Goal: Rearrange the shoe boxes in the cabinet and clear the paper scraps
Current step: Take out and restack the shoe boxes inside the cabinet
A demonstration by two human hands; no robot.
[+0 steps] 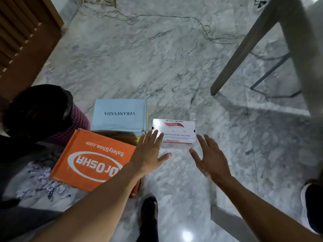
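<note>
Hovering either side of the white shoe box, the left hand and right hand, fingers spread and empty, should clasp its ends evenly.

Dim, motion-blurred, wide-angle warp, floor glare

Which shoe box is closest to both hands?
The white box, just ahead of the left hand and right hand; the orange box and blue box lie further left.

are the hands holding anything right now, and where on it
Nothing is held: left hand and right hand are open, fingers spread, near the white shoe box.
</note>
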